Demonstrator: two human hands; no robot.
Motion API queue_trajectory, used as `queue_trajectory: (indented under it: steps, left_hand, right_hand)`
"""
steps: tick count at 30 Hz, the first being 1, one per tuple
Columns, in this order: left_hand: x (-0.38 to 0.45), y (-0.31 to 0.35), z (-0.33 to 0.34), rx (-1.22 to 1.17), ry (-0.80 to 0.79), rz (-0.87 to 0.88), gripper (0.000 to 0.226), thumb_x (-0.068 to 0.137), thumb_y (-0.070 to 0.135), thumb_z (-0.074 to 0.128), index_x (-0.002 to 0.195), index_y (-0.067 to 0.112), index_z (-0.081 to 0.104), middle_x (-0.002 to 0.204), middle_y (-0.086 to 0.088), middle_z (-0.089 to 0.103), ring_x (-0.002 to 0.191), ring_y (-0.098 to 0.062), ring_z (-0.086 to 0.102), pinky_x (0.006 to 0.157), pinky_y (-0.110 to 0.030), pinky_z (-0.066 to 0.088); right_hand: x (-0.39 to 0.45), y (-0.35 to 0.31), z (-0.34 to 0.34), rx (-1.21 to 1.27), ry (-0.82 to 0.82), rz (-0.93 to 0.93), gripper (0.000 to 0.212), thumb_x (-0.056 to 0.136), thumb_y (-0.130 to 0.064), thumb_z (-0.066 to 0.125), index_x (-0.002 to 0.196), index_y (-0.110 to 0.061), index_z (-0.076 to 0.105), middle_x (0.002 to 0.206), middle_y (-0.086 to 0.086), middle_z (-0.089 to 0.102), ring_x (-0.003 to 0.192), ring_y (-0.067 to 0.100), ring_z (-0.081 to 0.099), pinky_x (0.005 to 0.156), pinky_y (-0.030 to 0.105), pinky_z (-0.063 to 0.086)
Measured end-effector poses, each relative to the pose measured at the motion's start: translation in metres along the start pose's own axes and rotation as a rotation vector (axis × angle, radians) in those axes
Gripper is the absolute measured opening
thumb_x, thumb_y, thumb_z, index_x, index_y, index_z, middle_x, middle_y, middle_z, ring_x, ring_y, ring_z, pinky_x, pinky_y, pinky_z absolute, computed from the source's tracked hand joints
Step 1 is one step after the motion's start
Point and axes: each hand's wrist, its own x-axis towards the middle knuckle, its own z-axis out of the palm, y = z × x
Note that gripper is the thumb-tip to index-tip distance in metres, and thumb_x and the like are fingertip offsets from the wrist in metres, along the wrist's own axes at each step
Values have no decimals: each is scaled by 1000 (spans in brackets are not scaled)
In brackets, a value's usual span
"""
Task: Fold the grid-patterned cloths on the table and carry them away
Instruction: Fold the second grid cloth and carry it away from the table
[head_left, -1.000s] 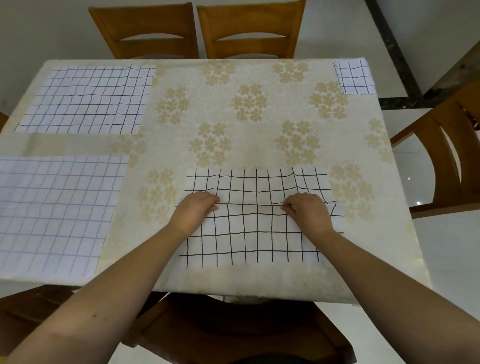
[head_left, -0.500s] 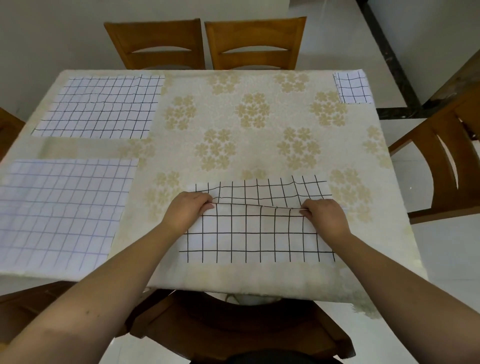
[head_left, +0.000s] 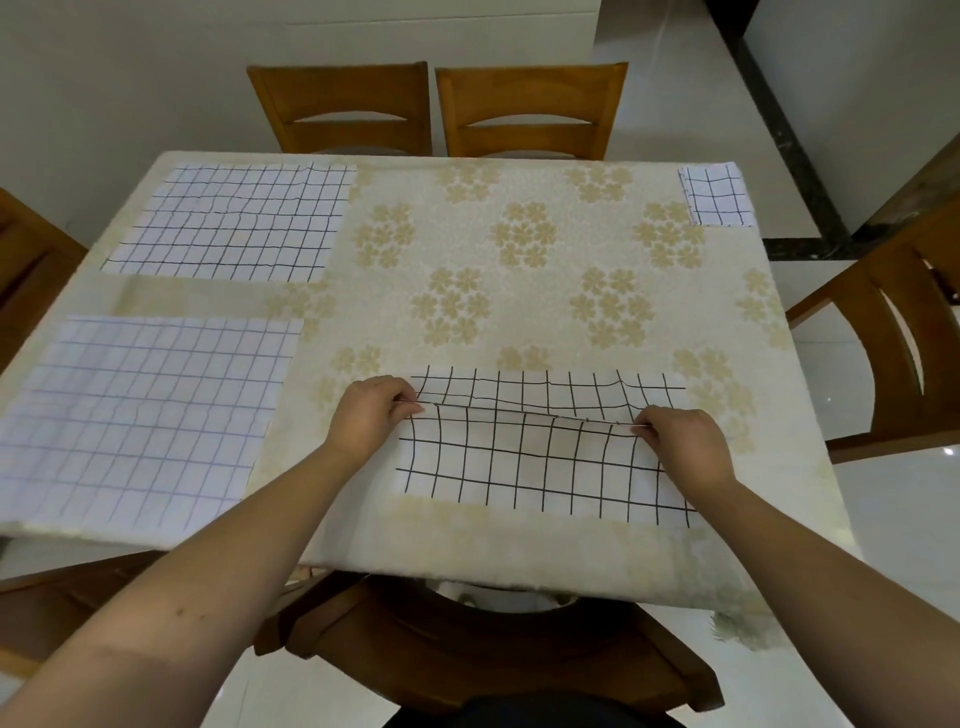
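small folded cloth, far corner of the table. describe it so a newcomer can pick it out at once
Start at the table with the beige flowered covering and go to its far right corner, the one next to the dark floor strip. The small folded cloth lies right at that corner. It is white with a dark grid like the others, but far smaller, and folded into layers where the two on the left lie flat.

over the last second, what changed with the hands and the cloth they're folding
Both hands slid apart along the fold line of the bold-grid cloth: the left hand out to its left edge, the right hand toward its right edge. Each pinches the upper layer, whose edge now lifts between them. The two flat cloths on the left and the small folded cloth at the far right corner stayed put.
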Motion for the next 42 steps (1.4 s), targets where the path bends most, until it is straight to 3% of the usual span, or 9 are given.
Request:
queue_trajectory:
  steps: [4,8,22,29,37,42]
  left_hand:
    - [-3,1,-5,-11,-6,-56,12,80,24,78,81,13,74,79,3,72,69,-6,59,64,-2,34]
    - [-4,1,-9,-22,-27,-59,11,81,24,77,80,13,75,79,3,72,69,-5,58,63,0,35]
    - [3,-3,-19,27,-43,-83,10,86,28,72,86,20,78,85,8,73,73,-4,58,62,-3,33]
    - [24,3,-47,95,138,20,10,86,28,71,84,19,73,83,6,69,80,-14,59,67,-22,38]
    - [47,11,-87,118,309,54,7,92,15,64,93,14,71,92,2,70,86,-17,61,71,-23,40]
    - [21,-8,-71,143,267,45,6,91,17,66,94,18,71,97,6,70,94,-16,61,73,-25,43]
  right_hand:
    - [-3,1,1,15,21,-5,10,80,-14,77,75,-12,67,60,-1,65,49,20,60,52,25,40]
    - [-4,2,2,18,23,-21,5,81,-15,76,79,-12,72,65,1,68,54,23,64,55,29,47]
    - [6,0,-7,14,46,32,9,80,-17,77,74,-14,71,66,-2,70,59,22,65,57,31,49]
    - [38,-8,-29,-22,125,-19,8,84,-21,73,79,-14,73,68,1,70,59,23,64,62,33,49]
    - [72,-22,-61,-11,350,-78,3,85,-13,72,87,-12,74,79,3,73,75,27,67,73,39,49]
    - [48,-25,-44,26,390,-121,12,80,0,73,86,-10,75,80,3,74,76,26,69,75,36,49]
